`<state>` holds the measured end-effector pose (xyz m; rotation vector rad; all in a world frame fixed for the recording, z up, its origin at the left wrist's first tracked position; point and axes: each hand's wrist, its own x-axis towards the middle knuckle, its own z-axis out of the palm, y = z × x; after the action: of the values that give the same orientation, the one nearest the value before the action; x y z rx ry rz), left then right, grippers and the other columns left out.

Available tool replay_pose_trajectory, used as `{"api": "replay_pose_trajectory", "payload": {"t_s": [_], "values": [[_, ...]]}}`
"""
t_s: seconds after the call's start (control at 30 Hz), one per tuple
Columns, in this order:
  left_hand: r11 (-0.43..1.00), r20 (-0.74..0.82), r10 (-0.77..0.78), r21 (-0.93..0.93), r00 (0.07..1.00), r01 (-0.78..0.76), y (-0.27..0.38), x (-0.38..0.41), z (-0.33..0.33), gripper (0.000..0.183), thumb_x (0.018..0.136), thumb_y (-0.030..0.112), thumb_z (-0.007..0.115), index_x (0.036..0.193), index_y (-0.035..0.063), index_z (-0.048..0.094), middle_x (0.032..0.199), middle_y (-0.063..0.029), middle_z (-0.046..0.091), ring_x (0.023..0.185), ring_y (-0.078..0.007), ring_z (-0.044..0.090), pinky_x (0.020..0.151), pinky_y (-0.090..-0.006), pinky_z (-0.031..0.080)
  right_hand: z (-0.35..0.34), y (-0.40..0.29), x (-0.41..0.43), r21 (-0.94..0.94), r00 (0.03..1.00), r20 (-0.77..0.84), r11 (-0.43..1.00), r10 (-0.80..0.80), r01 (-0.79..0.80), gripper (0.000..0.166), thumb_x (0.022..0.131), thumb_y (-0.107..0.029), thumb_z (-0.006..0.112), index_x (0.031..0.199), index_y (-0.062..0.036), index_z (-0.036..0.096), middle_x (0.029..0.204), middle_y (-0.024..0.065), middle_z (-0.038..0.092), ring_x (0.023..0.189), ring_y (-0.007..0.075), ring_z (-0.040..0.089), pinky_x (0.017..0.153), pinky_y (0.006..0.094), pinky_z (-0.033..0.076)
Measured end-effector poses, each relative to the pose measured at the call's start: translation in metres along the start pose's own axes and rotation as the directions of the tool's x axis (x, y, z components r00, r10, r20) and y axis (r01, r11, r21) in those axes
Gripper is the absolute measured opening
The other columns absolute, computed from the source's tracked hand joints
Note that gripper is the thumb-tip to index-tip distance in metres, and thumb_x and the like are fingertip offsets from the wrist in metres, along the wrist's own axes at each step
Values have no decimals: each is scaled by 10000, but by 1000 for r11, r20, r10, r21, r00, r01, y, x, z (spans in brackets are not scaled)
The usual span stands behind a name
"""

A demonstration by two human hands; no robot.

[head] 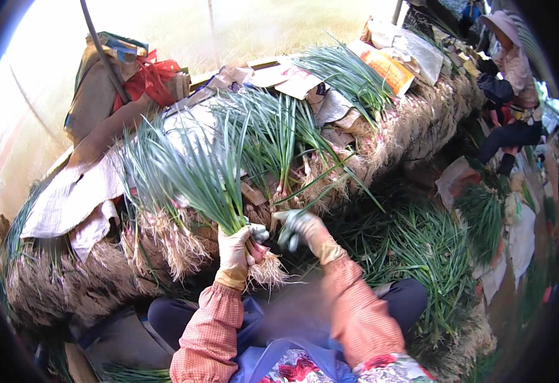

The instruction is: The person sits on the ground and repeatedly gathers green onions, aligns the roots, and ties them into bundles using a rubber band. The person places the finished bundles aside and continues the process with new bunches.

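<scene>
In front of my body, my left hand (pixel 234 251), in a pale glove, grips a bunch of green garlic (pixel 229 206). Its long leaves point away from me, and the pinkish bulbs (pixel 257 252) with stringy roots stick out at the right of the fist. To the right of those roots, my right hand (pixel 303 232) is gloved too and a little blurred. Its fingers are apart and I see nothing held in them. Just beyond it, loose green leaves (pixel 325 184) cross one another. More garlic plants (pixel 164 215) lie along the bank ahead, roots towards me.
A long bank of stacked roots (pixel 93 282) curves across ahead, partly covered by white sacking (pixel 76 201). Loose leaves (pixel 418 253) heap up at my right. A red plastic bag (pixel 157 79) lies by a pole (pixel 102 52). Another person (pixel 513 86) sits at the far right.
</scene>
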<state>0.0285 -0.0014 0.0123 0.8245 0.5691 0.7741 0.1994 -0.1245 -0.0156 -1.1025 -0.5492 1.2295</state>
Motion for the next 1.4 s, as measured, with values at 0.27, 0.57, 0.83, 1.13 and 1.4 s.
{"api": "replay_pose_trajectory", "payload": {"t_s": [0.27,0.57,0.83,1.13,1.4], "values": [[923,279,-142,-309,950,229,23,25,5,371,856,128,646,1197,3,568,811,-107,647,671,-210,625,625,-453,595,23,-75,38,-785,912,-379,578,-159,-225,536,854,-533,614,1013,-22,594,881,193,684,751,315,684,711,431,530],[969,144,-233,116,962,218,3,51,18,272,857,19,635,1099,7,512,951,-147,689,840,-262,702,582,-292,564,2,-4,49,-988,908,-50,151,-417,15,246,908,-327,564,970,-89,573,783,190,659,760,373,659,645,484,486],[982,260,-171,-37,950,187,-21,57,19,302,856,-3,610,1139,-14,505,937,-167,692,790,-261,682,658,-342,576,0,-37,69,-943,910,-332,58,-247,-328,373,909,-435,522,973,-79,611,821,164,684,813,334,672,744,448,499],[996,10,-64,63,998,64,-21,60,24,205,877,36,635,1043,44,514,773,-77,659,409,-181,568,296,-262,389,40,-17,17,-957,930,280,-152,-238,249,261,884,-258,618,1038,-72,520,828,144,678,680,284,672,560,377,515],[946,245,-292,-70,925,317,-21,48,-9,249,832,22,683,1050,18,564,771,-110,660,518,-199,633,408,-292,500,39,-29,36,-881,997,51,468,-65,75,259,898,-311,651,979,-66,636,723,5,642,655,113,609,578,271,472]]}}
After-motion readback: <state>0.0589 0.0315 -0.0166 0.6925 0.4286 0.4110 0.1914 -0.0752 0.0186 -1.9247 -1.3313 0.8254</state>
